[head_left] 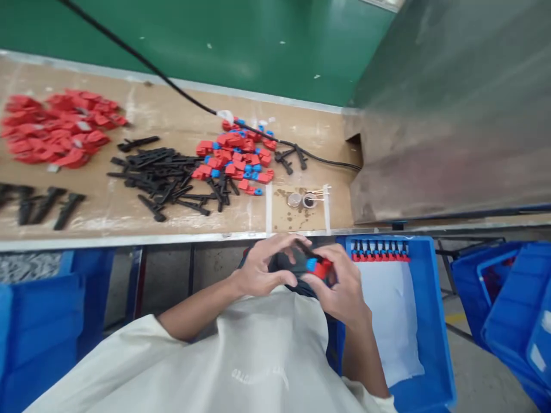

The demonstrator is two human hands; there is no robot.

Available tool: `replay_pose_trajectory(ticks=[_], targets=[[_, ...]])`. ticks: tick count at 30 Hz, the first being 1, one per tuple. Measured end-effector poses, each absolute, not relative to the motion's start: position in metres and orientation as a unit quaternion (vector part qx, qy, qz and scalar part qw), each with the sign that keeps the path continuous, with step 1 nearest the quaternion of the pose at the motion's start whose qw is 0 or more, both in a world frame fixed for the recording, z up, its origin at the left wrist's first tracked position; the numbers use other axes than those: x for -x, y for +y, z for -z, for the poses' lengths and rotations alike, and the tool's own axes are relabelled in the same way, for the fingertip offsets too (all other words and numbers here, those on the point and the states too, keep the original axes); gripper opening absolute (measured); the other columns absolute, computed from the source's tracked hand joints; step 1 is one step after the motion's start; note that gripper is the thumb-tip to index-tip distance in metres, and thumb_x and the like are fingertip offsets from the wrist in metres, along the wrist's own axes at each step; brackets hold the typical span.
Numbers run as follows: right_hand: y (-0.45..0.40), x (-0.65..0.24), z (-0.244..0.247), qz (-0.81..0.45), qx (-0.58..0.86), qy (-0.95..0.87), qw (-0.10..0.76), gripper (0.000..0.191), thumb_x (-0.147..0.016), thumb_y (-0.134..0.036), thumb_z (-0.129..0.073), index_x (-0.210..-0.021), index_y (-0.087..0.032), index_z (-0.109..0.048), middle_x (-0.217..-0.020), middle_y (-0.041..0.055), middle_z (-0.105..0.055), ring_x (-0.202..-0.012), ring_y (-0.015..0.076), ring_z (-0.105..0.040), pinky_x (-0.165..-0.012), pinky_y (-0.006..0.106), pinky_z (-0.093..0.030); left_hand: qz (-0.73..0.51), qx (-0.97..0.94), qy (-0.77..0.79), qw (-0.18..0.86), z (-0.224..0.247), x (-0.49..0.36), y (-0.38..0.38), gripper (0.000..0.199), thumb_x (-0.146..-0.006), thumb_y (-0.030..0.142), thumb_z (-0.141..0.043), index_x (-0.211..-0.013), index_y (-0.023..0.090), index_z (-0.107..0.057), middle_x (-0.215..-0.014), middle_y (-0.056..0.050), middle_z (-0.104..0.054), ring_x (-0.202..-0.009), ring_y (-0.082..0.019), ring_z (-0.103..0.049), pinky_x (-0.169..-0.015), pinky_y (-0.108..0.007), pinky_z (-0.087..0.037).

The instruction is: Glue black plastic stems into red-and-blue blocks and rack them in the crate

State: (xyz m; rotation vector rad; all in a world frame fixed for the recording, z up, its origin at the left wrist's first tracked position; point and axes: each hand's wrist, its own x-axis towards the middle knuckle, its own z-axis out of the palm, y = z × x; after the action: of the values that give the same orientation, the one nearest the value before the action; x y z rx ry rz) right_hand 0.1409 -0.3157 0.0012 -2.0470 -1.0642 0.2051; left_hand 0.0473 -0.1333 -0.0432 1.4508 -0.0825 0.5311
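Note:
Above my lap, my right hand [340,281] grips a small red-and-blue plastic part [317,267] with a black stick-like piece [306,249] running from it toward the left. My left hand [267,265] is curved beside it, thumb and fingers apart, with its fingertips at or very near the black piece's end; contact is hard to make out. On the bench ahead lies a pile of red-and-blue parts [236,155]. Left of that pile are loose black pieces [155,172]. Red parts [60,126] are heaped at the far left.
Two small round pots [295,199] with thin sticks sit near the bench edge [206,237]. A black cable [142,57] crosses the bench. At my right, a blue crate [437,321] holds a row of assembled pieces [381,250] on white sheeting. A metal box [451,115] stands at right.

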Motion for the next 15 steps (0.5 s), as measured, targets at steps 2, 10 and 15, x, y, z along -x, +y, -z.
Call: replay_pose_trajectory(ticks=[2, 10, 15], targets=[[-0.372, -0.14, 0.017, -0.026, 0.889, -0.204, 0.408, 0.041, -0.084, -0.054, -0.069, -0.104, -0.019, -0.064, -0.104, 0.0072, -0.067, -0.085, 0.0172, -0.065, -0.072, 0.03, -0.053, -0.15, -0.66, -0.067, 0.733, 0.042, -0.052, -0.152, 0.054, -0.086, 0.045, -0.072, -0.132, 0.019, -0.061, -0.111, -0.015, -0.07, -0.093, -0.02, -0.067, -0.07, -0.028, -0.058], [-0.506, -0.18, 0.134, 0.002, 0.943, 0.058, 0.328, 0.06, -0.071, -0.073, -0.07, -0.077, -0.014, -0.061, -0.071, -0.0009, -0.055, -0.059, 0.0131, -0.051, -0.06, 0.031, -0.047, 0.071, -0.707, -0.053, 0.701, 0.053, -0.065, -0.206, 0.032, -0.095, 0.038, -0.057, -0.106, 0.012, -0.07, -0.094, -0.009, -0.071, -0.08, -0.013, -0.065, -0.076, -0.027, -0.054], [-0.484, -0.203, 0.212, -0.074, 0.95, 0.014, 0.303, 0.035, -0.091, -0.049, -0.065, -0.101, -0.016, -0.064, -0.1, 0.0042, -0.065, -0.089, 0.0165, -0.062, -0.083, 0.038, -0.054, 0.119, -0.716, 0.024, 0.688, 0.055, -0.071, -0.22, 0.038, -0.094, 0.048, -0.056, -0.101, 0.014, -0.071, -0.097, -0.009, -0.07, -0.088, -0.016, -0.064, -0.08, -0.028, -0.05]])
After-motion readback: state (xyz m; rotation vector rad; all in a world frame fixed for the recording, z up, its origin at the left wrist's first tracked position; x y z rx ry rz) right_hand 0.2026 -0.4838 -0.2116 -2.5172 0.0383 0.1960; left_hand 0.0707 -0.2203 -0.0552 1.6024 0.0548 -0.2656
